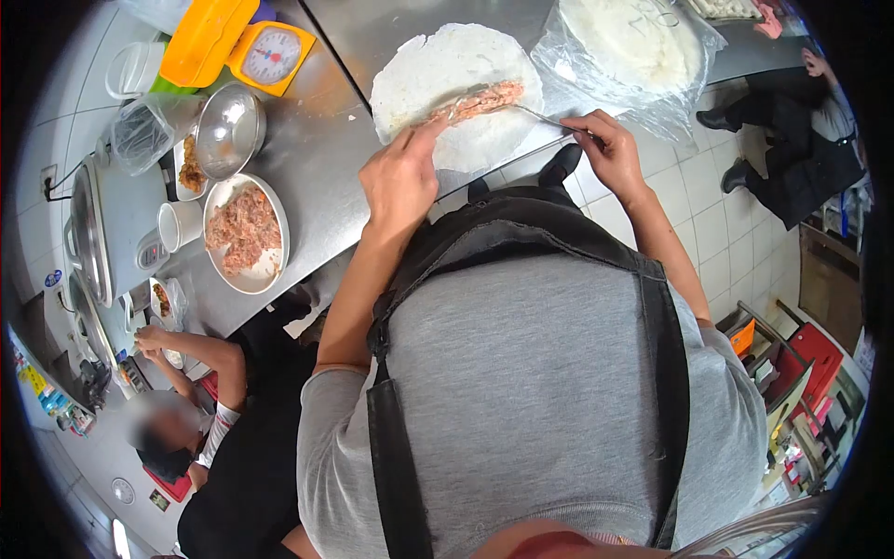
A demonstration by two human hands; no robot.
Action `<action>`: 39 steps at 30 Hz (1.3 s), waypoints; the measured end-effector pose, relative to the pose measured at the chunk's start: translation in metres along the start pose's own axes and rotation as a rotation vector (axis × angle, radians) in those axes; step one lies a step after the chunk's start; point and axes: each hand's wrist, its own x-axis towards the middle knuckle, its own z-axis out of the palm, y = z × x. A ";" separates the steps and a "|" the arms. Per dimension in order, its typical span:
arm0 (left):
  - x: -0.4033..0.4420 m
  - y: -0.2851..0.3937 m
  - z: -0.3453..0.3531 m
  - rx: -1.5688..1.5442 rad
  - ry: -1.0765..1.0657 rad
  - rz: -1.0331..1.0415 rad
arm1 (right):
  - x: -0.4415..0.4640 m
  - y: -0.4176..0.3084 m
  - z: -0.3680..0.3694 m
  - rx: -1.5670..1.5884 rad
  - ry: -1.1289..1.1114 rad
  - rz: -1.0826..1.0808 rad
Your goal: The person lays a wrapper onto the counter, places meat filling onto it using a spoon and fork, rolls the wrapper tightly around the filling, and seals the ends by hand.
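A round white sheet of wrapper [419,74] lies on the steel counter, with a long strip of ground meat filling [484,101] across its near half. My left hand [400,177] reaches over the wrapper's near-left edge. Its fingers stretch toward the left end of the filling and touch it, and some of the fingertips are hidden. In my right hand [605,154] is the handle of a thin metal utensil [545,118], held at the wrapper's right side. The utensil's tip meets the right part of the filling, so its shape does not show.
Left are a white bowl of ground meat [282,244], a metal bowl [231,130], a white cup [177,226] and a yellow scale [270,54]. Bagged wrappers [633,47] lie right. One person [223,373] works at lower left; another [792,121] is at far right.
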 end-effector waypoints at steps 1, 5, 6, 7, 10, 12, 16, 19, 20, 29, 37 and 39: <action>-0.001 -0.004 0.009 0.031 -0.009 0.003 | 0.000 0.001 -0.001 -0.015 0.000 0.021; 0.006 -0.007 0.029 0.106 -0.059 0.027 | 0.005 0.010 -0.009 -0.050 0.008 0.050; 0.009 -0.003 0.025 0.111 -0.079 0.033 | 0.006 0.011 -0.012 -0.052 0.008 0.054; 0.010 0.000 0.022 0.088 -0.062 0.036 | 0.005 0.014 -0.013 -0.034 0.014 0.043; 0.010 0.003 0.024 0.058 -0.029 0.065 | 0.004 0.025 -0.014 0.004 0.035 0.037; 0.010 0.002 0.035 0.083 -0.029 0.105 | 0.004 0.030 -0.015 0.000 0.044 0.067; 0.012 0.006 0.021 0.063 0.000 0.132 | 0.000 0.031 -0.019 0.043 0.052 0.070; 0.002 0.004 0.018 0.104 -0.034 0.097 | -0.004 0.021 -0.019 0.022 0.038 0.122; -0.004 -0.007 0.018 0.135 -0.040 0.090 | -0.005 0.017 -0.021 0.019 0.033 0.148; 0.013 -0.004 0.005 0.045 -0.020 0.023 | 0.000 0.009 -0.015 0.099 -0.146 0.044; 0.006 -0.013 0.038 0.040 -0.002 0.122 | 0.004 0.022 -0.012 0.042 0.021 0.013; 0.009 -0.012 0.041 0.051 -0.015 0.107 | 0.003 0.018 -0.011 0.001 -0.022 0.059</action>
